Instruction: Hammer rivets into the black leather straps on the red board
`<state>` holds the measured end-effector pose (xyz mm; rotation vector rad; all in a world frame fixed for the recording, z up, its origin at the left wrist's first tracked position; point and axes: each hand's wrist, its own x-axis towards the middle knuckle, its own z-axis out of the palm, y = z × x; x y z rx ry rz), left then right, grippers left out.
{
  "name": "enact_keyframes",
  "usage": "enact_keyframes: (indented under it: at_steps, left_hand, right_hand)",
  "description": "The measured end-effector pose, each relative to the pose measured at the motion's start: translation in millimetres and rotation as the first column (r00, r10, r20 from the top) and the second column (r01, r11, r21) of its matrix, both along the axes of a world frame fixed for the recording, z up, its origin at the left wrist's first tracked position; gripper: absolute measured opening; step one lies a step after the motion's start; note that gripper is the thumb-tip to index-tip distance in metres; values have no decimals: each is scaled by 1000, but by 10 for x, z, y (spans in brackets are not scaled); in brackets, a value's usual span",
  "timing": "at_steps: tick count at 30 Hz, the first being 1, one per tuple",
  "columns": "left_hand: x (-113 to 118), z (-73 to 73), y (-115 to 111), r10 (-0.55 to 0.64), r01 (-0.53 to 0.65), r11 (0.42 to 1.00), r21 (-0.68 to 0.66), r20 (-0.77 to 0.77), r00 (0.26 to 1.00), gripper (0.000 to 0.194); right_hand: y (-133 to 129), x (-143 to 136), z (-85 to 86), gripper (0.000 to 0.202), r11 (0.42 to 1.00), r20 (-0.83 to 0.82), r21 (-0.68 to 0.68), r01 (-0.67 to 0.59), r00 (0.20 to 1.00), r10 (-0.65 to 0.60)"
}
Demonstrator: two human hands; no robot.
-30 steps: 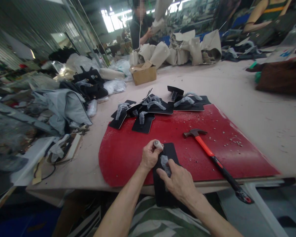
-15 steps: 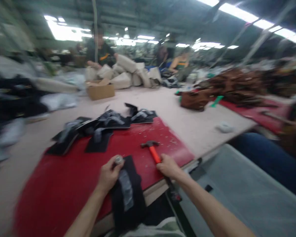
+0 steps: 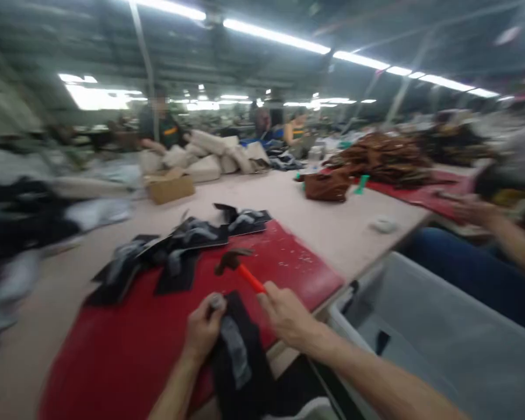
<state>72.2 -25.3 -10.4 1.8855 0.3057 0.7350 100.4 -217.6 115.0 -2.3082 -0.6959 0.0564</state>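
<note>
My right hand (image 3: 286, 312) is closed round the handle of a claw hammer (image 3: 250, 277) with an orange-red grip. The hammer's dark head is raised above the red mat, up and to the right of my left hand. My left hand (image 3: 205, 326) pinches a short round metal tool (image 3: 217, 301) upright at the top end of a black piece (image 3: 245, 356). A clear plastic-covered strap runs along that piece, which lies over the mat's front edge toward my lap. Several similar black pieces (image 3: 175, 271) lie at the mat's far side.
The red mat (image 3: 126, 350) covers the near table. Beyond are a cardboard box (image 3: 171, 188), pale bundles (image 3: 205, 168) and a brown bag (image 3: 328, 185). A grey bin (image 3: 455, 326) stands to the right, beside a seated co-worker (image 3: 446, 262). Small bits litter the mat.
The hammer has risen and moved left, toward the metal tool. My left hand keeps its pinch on the tool at the black piece. The whole view has shifted somewhat.
</note>
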Motion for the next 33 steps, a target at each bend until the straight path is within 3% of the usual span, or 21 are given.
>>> enact_keyframes:
  at_steps: [3,5,6,8,11,13,14,17,19,24,29,33]
  left_hand:
    - [-351,-8,238,-41,43,998,37,-53,998,16]
    - [-337,5,291,-40,42,999,26,-60,997,11]
    - [-304,17,296,-32,33,999,15,-57,998,9]
    - [-253,47,275,-45,44,999,-23,-46,998,10]
    - [-254,77,232,-82,80,995,-58,-26,996,13]
    - [-276,75,228,-86,84,994,-63,-21,996,13]
    - [-284,68,233,-88,86,994,-63,-24,996,12]
    - [-288,38,251,-87,85,995,-49,-45,995,11]
    - [-284,27,255,-79,77,997,-26,-58,995,12]
    - [-285,64,238,-85,84,996,-28,-35,996,13]
    - [-287,103,236,-89,88,995,-39,-30,996,15]
    - [-289,108,237,-94,93,995,-48,-28,995,12]
  right_hand:
    - [55,149,-135,21,920,146,-331,-211,951,271]
    - [97,239,-121,21,851,197,-444,-281,896,399]
    - [109,268,-62,21,844,216,-444,-300,879,426]
    - [123,283,128,23,895,294,-339,-292,870,395]
    - [157,239,340,28,981,446,1,-193,878,172]
    - [167,210,282,29,978,506,125,-169,858,84]
    - [160,204,196,28,977,518,91,-191,847,118]
    - [111,235,-86,25,916,422,-242,-321,815,397]
    - [91,274,-150,23,871,342,-359,-335,821,457]
    - [107,289,-76,28,955,350,-179,-238,892,288]
    - [24,358,-282,25,867,173,-376,-327,894,412]
    - [-36,665,-523,30,901,-40,-303,-310,949,312]
